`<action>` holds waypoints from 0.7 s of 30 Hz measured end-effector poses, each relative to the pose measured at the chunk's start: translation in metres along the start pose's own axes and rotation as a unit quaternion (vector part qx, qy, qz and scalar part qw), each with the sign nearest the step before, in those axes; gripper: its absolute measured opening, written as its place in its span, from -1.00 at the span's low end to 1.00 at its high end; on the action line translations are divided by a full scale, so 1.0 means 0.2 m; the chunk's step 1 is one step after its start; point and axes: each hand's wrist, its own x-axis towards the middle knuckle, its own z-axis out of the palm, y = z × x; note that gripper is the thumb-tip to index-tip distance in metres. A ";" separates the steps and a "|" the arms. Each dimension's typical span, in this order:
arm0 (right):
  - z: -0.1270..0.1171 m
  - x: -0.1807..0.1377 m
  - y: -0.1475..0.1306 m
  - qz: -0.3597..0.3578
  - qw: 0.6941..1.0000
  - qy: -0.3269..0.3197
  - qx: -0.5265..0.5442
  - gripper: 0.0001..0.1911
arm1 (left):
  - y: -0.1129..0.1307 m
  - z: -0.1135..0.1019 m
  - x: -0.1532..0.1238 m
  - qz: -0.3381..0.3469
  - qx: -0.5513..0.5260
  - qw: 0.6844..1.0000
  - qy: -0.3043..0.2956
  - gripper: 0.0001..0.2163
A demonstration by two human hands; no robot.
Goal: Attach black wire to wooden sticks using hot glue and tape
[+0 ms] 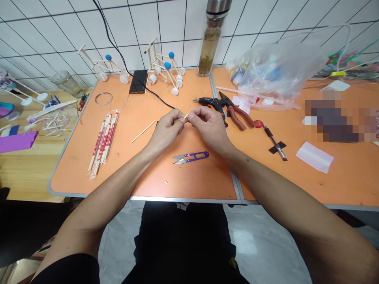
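Observation:
My left hand [167, 130] and my right hand [211, 128] meet over the orange table, fingertips pinched together. Between them is a short piece of thin wooden stick [186, 116], mostly hidden by the fingers. Both hands are closed on it. Left of my left hand lies a longer thin wooden stick [143, 131]. Purple-handled thread snips [191, 157] rest on the table just below my hands, blades pointing left. A tiny wood scrap [166, 182] lies nearer the front edge. Beyond my right hand are a black glue gun [211, 103] and red-handled pliers [235, 112].
Wrapped chopsticks [103, 142] lie at left. Behind stand two stick frames with white wheels [102, 65] [164, 65], a phone [138, 81] and a glass tea bottle [209, 43]. A plastic bag [272, 75], a pen [275, 142] and pink paper [315, 157] are at right. A black cable [154, 94] crosses the table.

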 end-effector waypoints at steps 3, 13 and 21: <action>0.01 0.00 0.00 -0.006 1.000 0.005 0.003 -0.81 | 0.00 0.00 -0.01 0.022 0.034 0.999 0.008 -0.75; 0.02 0.00 0.00 -0.011 1.000 0.019 -0.001 -0.86 | 0.03 0.02 -0.03 0.086 0.127 0.987 0.045 -0.69; 0.02 -0.01 -0.01 -0.006 1.000 0.020 -0.002 -0.87 | 0.02 0.03 -0.03 0.082 0.112 0.990 0.038 -0.73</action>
